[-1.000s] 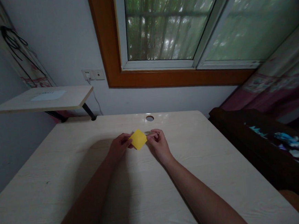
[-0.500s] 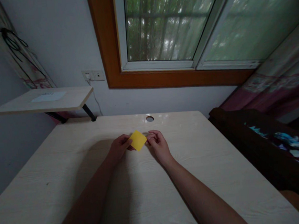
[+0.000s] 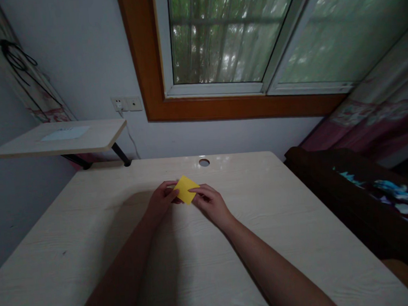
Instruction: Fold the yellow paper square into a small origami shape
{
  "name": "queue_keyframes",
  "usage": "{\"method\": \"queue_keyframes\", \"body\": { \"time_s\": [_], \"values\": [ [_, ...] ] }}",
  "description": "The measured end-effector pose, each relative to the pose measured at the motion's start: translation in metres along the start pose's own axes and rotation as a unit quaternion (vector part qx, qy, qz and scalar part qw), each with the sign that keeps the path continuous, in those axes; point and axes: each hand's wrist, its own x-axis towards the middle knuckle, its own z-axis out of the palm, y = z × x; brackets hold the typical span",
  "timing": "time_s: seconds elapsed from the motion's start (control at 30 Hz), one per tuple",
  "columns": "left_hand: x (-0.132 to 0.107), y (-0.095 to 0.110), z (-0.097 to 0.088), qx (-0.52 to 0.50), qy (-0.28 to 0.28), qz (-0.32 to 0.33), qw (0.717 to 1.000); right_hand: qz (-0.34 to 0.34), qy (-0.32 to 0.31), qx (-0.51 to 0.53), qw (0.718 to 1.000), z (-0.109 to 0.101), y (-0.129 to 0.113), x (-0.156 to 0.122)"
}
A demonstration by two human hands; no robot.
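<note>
A small yellow square of paper [image 3: 185,188] is held just above the pale wooden table [image 3: 90,237], turned like a diamond. My left hand [image 3: 162,201] pinches its left corner with thumb and fingers closed. My right hand [image 3: 210,203] has its fingers closed over the paper's right and lower edge, covering part of it. Both hands meet near the middle of the table, a little before a round cable hole [image 3: 204,162].
A small side shelf [image 3: 93,138] with a white sheet juts out at the left, beside wall sockets [image 3: 127,103]. A wood-framed window [image 3: 217,48] fills the far wall. Dark furniture [image 3: 353,207] with scattered small items stands close to the table's right edge.
My right hand has slid left from the paper's right corner onto its lower right edge, hiding more of the yellow square. The left hand has stayed in place.
</note>
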Motion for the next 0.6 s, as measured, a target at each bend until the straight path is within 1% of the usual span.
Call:
{"method": "queue_keyframes", "body": {
  "time_s": [0.1,0.27,0.37,0.47,0.6],
  "values": [
    [-0.001,-0.001,0.001,0.001,-0.031,0.009,0.999,0.001,-0.015,-0.009,1.000,-0.001,0.002,0.000],
    [-0.003,-0.006,0.000,-0.018,-0.072,0.044,0.996,0.024,0.012,-0.001,1.000,-0.002,0.004,0.001],
    [-0.005,-0.006,-0.002,-0.024,-0.083,0.089,0.992,0.039,0.026,0.010,0.999,-0.002,0.003,0.003],
    [-0.004,-0.008,-0.004,0.001,-0.092,0.123,0.988,0.046,0.034,0.019,0.998,-0.003,0.002,0.004],
    [0.001,-0.016,-0.005,0.051,-0.076,0.156,0.983,0.037,0.023,0.021,0.999,-0.003,0.002,0.004]
  ]
}}
